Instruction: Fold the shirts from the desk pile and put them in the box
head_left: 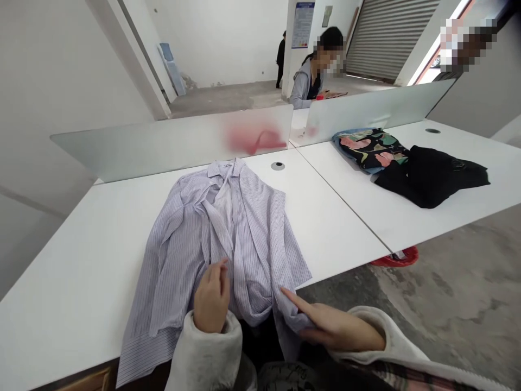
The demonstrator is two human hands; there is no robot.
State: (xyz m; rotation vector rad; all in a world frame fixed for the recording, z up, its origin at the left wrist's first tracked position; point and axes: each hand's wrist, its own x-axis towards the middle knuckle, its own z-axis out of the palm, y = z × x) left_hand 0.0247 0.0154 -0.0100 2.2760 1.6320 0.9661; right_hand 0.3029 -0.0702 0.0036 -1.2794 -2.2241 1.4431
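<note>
A blue-and-white striped shirt (pixel 256 233) lies on the white table, collar at the far side, its front partly unfastened and rumpled. Its lower edge hangs over the table's near edge. My left hand (pixel 211 298) is over the lower middle of the shirt, fingers loosely bent and pointing away from me; I see no cloth gripped in it. At the shirt's lower right, my right hand (pixel 331 325) has a fold of the shirt between its fingers, with the index finger stretched along the cloth. Its lower fingers are blurred and partly hidden.
A folded floral garment (pixel 370 147) and a black garment (pixel 431 176) lie on the adjoining table at right. Frosted dividers (pixel 175 144) run along the back. Below the table's edge is a red basket (pixel 396 259). A person (pixel 303 87) sits beyond the divider.
</note>
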